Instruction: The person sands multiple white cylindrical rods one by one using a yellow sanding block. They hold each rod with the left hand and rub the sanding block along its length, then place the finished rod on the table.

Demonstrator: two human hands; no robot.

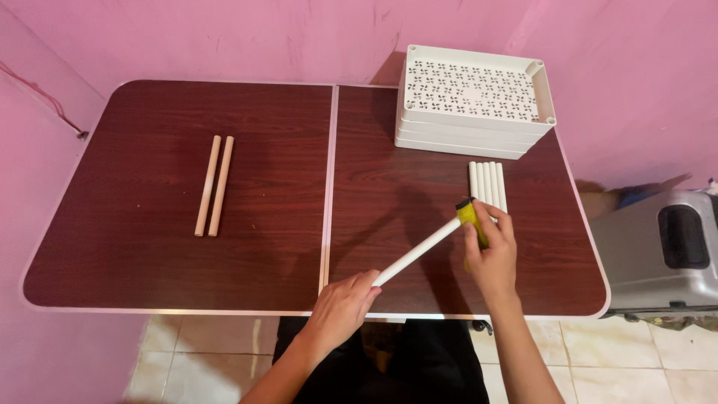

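Over a dark wooden folding table (224,262), the left hand (340,307) grips a white plastic tube (419,253) by its near end; the right hand (490,251) wraps a yellow sponge (473,218) around its far end. Steadying the tube helps even rubbing.

Dark folding table (262,262): two wooden rods (215,185), white tubes (488,183), stacked trays (474,101).

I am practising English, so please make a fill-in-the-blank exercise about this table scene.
1. The left hand holds one end of a white ____.
2. The right hand presses a ____ sponge against the white tube.
3. On the left half of the table lie ____ wooden sticks.
4. The stacked white trays stand at the table's far ____ corner.

Missing words: tube; yellow; two; right
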